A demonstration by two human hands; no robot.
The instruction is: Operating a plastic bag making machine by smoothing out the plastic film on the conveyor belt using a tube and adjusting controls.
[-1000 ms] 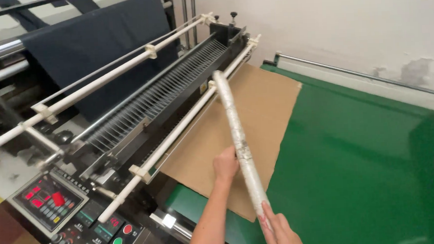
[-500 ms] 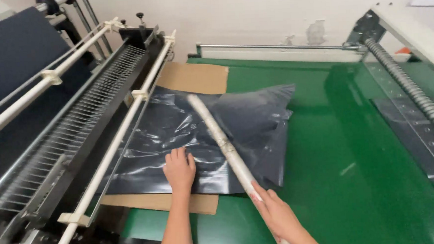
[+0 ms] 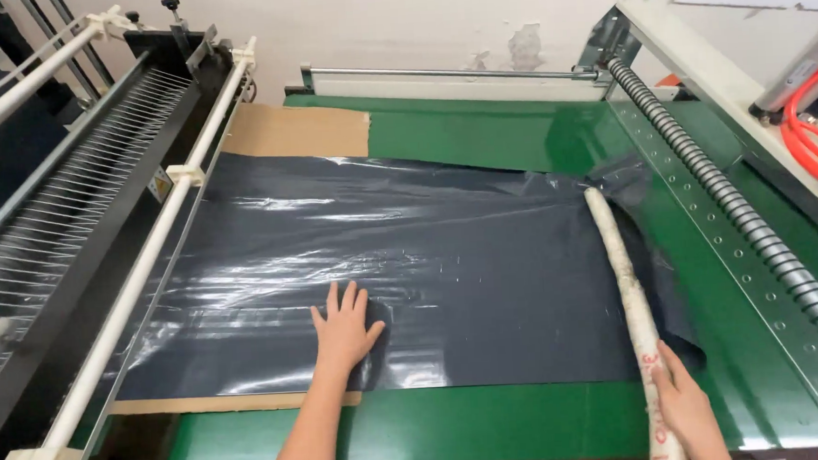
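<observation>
A dark glossy plastic sheet point(image 3: 410, 258) lies spread flat over brown cardboard point(image 3: 296, 130) on a green machine table point(image 3: 479, 133). My left hand point(image 3: 344, 329) presses flat on the sheet near its front edge, fingers apart. My right hand point(image 3: 687, 402) grips the near end of a long pale tube point(image 3: 621, 270) wrapped in film. The tube lies along the sheet's right edge, pointing away from me. The sheet's right edge curls up beside the tube.
A toothed rack with white rails point(image 3: 161, 210) runs along the left. A ribbed grey roller point(image 3: 735, 213) runs along the right, with orange hoses point(image 3: 810, 134) beyond it. A metal bar point(image 3: 447, 72) crosses the back before a white wall.
The tube has rolled to the right, unrolling the dark sheet across the cardboard. My left hand stays pressed on the sheet. My view has turned right.
</observation>
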